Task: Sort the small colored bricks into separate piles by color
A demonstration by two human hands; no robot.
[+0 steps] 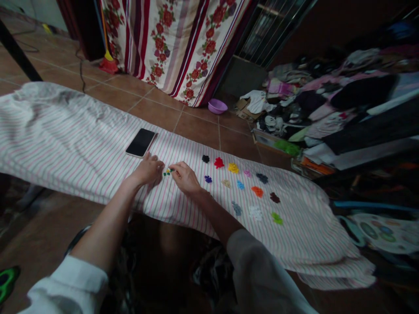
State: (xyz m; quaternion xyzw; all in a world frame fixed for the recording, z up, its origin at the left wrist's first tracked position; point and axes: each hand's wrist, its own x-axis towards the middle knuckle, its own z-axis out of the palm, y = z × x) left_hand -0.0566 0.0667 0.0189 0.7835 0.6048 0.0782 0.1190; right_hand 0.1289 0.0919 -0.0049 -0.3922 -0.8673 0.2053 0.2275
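Observation:
A little group of tiny green and yellow pieces (167, 172) lies on the striped cloth (108, 174) between my hands. My right hand (186, 178) has its thumb and finger pinched together at the right side of this group; whatever is between the tips is too small to make out. Resting on the cloth just left of the pieces, my left hand (149, 169) has its fingers apart and holds nothing. Beyond it lies a phone (141, 142) with a dark screen.
Small piles sorted by colour spread to the right, among them red (218, 163), yellow (233, 168), orange (257, 191), white (255, 213) and lime green (276, 218). Past the cloth are a purple basin (217, 106), a broom (108, 63), a flowered curtain (170, 43) and heaped clothes (314, 96).

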